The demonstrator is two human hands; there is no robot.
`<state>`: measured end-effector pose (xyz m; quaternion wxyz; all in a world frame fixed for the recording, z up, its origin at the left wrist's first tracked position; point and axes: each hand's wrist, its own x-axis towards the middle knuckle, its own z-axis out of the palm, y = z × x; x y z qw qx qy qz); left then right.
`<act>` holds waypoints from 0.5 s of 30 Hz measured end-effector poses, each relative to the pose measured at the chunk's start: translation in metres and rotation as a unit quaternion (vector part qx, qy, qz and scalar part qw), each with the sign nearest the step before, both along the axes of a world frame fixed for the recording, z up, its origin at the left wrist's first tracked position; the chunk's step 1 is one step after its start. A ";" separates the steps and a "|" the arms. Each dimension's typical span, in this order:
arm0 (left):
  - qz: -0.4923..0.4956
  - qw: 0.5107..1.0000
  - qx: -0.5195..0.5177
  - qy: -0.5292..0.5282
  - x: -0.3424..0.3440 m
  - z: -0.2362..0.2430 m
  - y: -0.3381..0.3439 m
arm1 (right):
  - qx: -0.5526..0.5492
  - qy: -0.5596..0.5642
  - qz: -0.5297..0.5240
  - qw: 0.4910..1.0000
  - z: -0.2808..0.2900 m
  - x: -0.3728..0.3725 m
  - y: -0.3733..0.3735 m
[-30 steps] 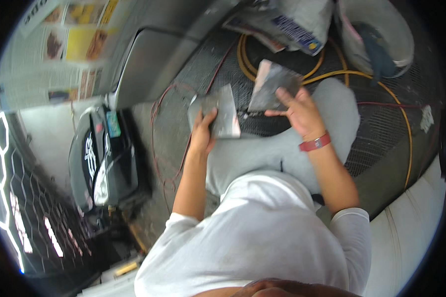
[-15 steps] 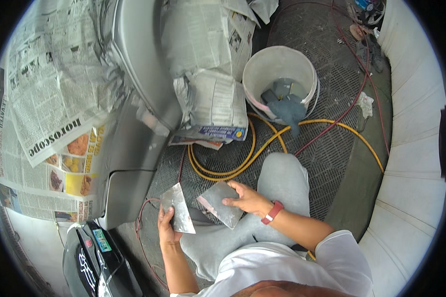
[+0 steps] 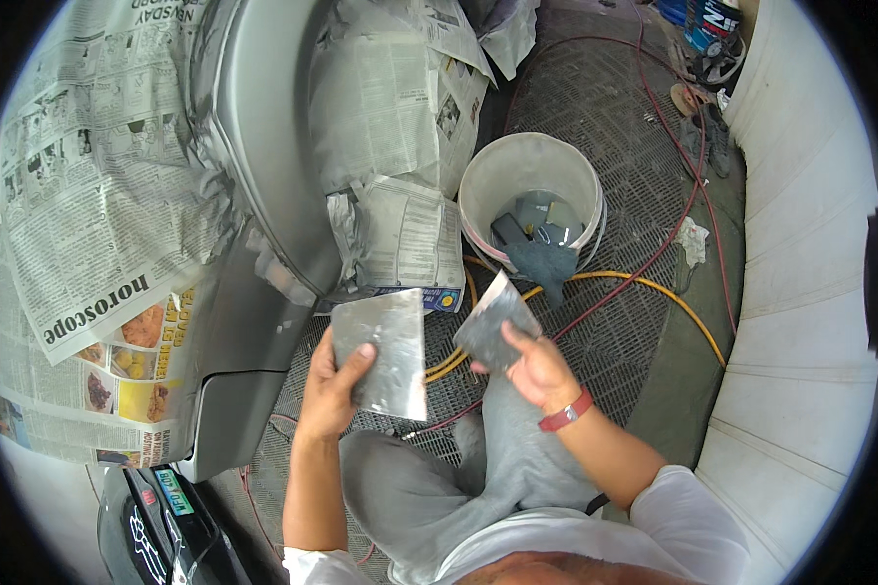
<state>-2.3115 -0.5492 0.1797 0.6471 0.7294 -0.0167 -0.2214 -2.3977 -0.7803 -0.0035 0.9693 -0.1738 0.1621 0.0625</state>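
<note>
My left hand [image 3: 332, 382] grips a flat, square silvery metal plate [image 3: 385, 353], thumb across its face and fingers along the left edge. To its right my right hand [image 3: 534, 366] holds a second, darker metal plate [image 3: 489, 318] tilted, thumb on top. The two plates are apart, above my bent grey-trousered legs [image 3: 410, 492]. Just beyond them a whitish bucket [image 3: 488, 185] holds shallow cloudy water with dark blocks in it, and a grey-blue cloth [image 3: 546, 265] hangs over its near rim.
A grey car body panel [image 3: 244, 409], partly masked with newspaper [image 3: 107, 224], fills the left. Yellow hose [image 3: 673, 302] and red hoses [image 3: 644, 263] cross the grated mat [image 3: 595, 361]. A white padded surface [image 3: 780, 322] runs along the right. A black vehicle part [image 3: 137, 531] is lower left.
The view has swung up toward the car and bucket. Both plates have shifted and turned in my hands; the right one now stands more steeply tilted, with my legs bent closer beneath.
</note>
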 end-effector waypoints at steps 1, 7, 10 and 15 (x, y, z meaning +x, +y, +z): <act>-0.021 0.999 0.024 -0.033 -0.006 0.005 -0.012 | -0.013 0.006 -0.015 1.000 0.003 0.011 -0.010; -0.113 0.992 -0.051 0.030 -0.030 -0.020 -0.073 | -0.023 -0.063 -0.147 0.987 0.019 0.074 -0.066; -0.155 0.981 -0.087 0.078 -0.010 -0.047 -0.132 | -0.023 -0.055 -0.226 0.972 0.026 0.078 -0.123; -0.182 0.951 -0.169 0.184 0.044 -0.097 -0.219 | -0.087 -0.001 -0.373 0.924 0.043 0.027 -0.209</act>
